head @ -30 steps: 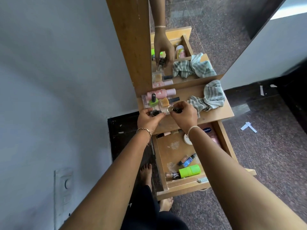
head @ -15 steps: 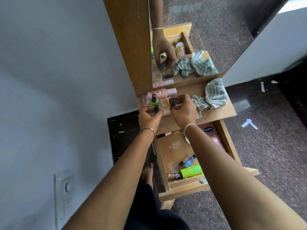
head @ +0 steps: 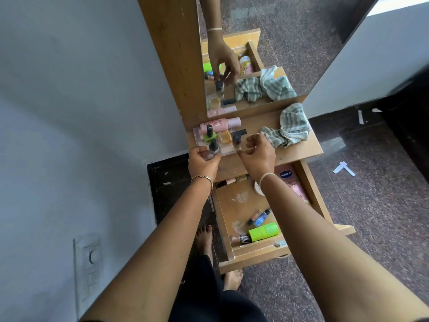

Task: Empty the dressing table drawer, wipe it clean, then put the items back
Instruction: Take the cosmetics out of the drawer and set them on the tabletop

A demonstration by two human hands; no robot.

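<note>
Your left hand (head: 203, 162) sits at the left front edge of the tabletop (head: 299, 148). Its fingers curl at the foot of a small black-capped bottle (head: 213, 147) that stands upright; you cannot tell whether they grip it or only touch it. Just behind stand a green polish (head: 209, 135) and a pink bottle (head: 220, 123) lying on its side against the mirror (head: 267, 31). A second clear bottle (head: 236, 142) stands upright to the right. Your right hand (head: 257, 156) is beside it with its fingers loosely bent and the thumb tip near the bottle's base; whether it pinches the glass cannot be told. Further right a striped cloth (head: 289, 131) lies crumpled on the tabletop. Below, the drawer (head: 255, 254) hangs open under your right forearm. It holds a green tube (head: 263, 231), a blue bottle (head: 258, 216) and a Vaseline bottle (head: 287, 178).
</note>
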